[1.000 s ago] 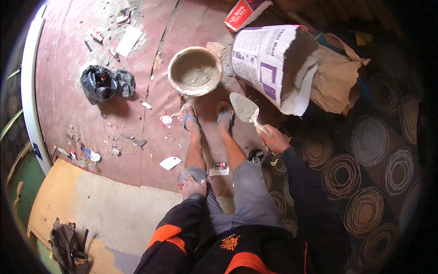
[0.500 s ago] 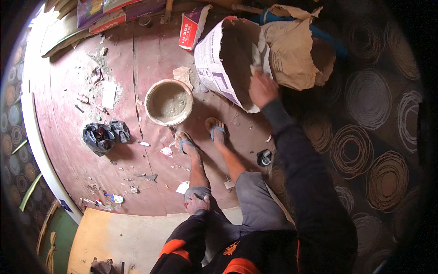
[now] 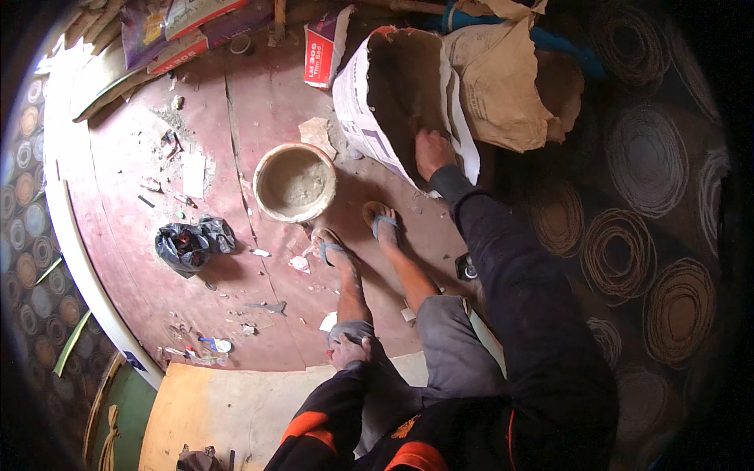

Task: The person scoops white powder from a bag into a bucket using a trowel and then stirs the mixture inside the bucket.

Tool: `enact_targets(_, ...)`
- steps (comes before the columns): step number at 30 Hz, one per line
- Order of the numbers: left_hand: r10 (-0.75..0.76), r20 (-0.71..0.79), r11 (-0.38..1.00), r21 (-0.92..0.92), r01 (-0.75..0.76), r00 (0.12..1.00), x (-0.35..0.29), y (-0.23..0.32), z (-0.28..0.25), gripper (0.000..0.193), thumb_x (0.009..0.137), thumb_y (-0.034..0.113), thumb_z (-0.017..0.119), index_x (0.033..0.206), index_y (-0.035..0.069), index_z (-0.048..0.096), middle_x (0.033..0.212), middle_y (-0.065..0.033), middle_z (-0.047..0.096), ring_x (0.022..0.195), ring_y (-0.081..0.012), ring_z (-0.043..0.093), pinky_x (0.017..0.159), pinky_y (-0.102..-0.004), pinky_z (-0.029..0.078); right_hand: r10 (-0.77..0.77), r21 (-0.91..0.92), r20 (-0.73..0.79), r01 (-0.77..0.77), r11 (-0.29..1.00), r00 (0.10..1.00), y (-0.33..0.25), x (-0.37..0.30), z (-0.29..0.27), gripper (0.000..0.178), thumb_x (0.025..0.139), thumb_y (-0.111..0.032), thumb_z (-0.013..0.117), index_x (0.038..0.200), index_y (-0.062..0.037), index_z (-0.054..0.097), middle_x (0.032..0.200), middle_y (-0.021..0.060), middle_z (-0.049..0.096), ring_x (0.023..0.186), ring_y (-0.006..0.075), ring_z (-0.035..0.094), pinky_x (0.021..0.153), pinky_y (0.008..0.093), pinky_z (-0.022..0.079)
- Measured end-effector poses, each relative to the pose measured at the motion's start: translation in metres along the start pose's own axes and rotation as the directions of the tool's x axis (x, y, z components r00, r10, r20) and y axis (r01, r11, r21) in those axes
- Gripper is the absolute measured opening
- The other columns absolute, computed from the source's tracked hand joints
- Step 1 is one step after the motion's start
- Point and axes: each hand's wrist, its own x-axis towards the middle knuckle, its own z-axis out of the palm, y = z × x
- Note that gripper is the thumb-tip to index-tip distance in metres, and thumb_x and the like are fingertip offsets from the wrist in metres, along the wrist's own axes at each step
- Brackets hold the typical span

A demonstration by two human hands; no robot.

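Observation:
My right hand (image 3: pixel 434 153) reaches into the mouth of a white paper sack (image 3: pixel 367 118), whose torn upper rim stands wide. Its fingers are curled and partly hidden in the dark inside, so what they grip does not show. On my bent left knee rests my left hand (image 3: pixel 348 351), fingers spread over the grey trouser cloth, with a small red spot beside them. A round tub (image 3: pixel 261 196) of wet grey mix stands in front of my sandalled feet, left of the sack.
A brown paper sack (image 3: pixel 503 86) leans against the white one on the right. Behind them are a red-and-white packet piece (image 3: pixel 322 51) and stacked bags (image 3: pixel 200 35). A black plastic bag (image 3: pixel 183 247) and scattered scraps lie on the reddish floor (image 3: pixel 259 330). Circle-patterned cloth (image 3: pixel 644 165) covers the right side.
My right hand has moved down and slightly left, deeper into the white sack. The pale object seen at its fingers before is out of sight. My left hand stays on the knee.

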Motion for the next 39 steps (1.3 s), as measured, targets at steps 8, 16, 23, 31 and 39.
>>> enact_targets(8,-0.012,0.016,1.0,0.017,0.012,1.0,-0.001,0.0,-0.005,0.088,0.079,0.06,0.064,0.146,0.007,0.043,0.142,-0.0249,0.048,0.13,-0.039,0.05,0.109,-0.0468,0.04,0.147,0.523,0.074,-0.164,0.836,0.986,-0.002,0.031,0.071,0.03,0.094,-0.018,0.049,0.113,-0.0007,0.065,0.111,0.0236,0.066,0.102,0.0394,0.065,0.088,0.0494,0.051)
enact_targets(16,-0.04,0.014,0.999,-0.036,0.04,0.999,-0.007,0.003,0.004,0.084,0.081,0.059,0.062,0.144,0.007,0.044,0.143,-0.024,0.047,0.13,-0.0402,0.049,0.108,-0.0501,0.039,0.003,0.805,0.084,-0.07,0.59,0.996,0.012,0.048,0.1,0.039,0.098,-0.029,0.051,0.123,-0.0007,0.062,0.122,0.0228,0.065,0.108,0.0353,0.062,0.091,0.0442,0.048)
enact_targets(23,0.032,-0.101,0.995,-0.092,-0.041,0.994,-0.007,-0.01,0.032,0.089,0.08,0.066,0.061,0.145,0.007,0.043,0.142,-0.0262,0.046,0.128,-0.0415,0.05,0.107,-0.0502,0.04,-0.019,0.666,0.023,-0.001,0.746,1.0,-0.017,0.042,0.063,0.029,0.091,-0.017,0.057,0.103,0.0067,0.067,0.095,0.0277,0.067,0.086,0.0395,0.065,0.075,0.045,0.05)
enact_targets(31,-0.045,-0.042,0.977,-0.21,0.035,0.998,-0.047,-0.023,0.035,0.105,0.077,0.07,0.066,0.153,0.01,0.026,0.144,-0.0333,0.038,0.126,-0.049,0.05,0.1,-0.0558,0.046,-0.039,0.952,0.3,-0.297,0.076,0.953,0.001,-0.036,-0.033,0.029,0.095,-0.03,0.064,0.109,-0.005,0.063,0.072,0.0017,0.055,0.054,0.0115,0.053,0.049,0.0313,0.046)
enact_targets(39,-0.106,0.017,0.973,-0.207,0.107,0.994,-0.045,-0.031,0.024,0.112,0.078,0.072,0.065,0.154,0.005,0.019,0.138,-0.034,0.044,0.124,-0.0496,0.052,0.1,-0.0536,0.047,0.085,0.961,0.26,-0.266,0.071,0.962,0.013,-0.096,-0.072,0.04,0.096,-0.031,0.066,0.127,-0.0068,0.058,0.071,0.0009,0.055,0.051,0.0087,0.052,0.044,0.0255,0.044)
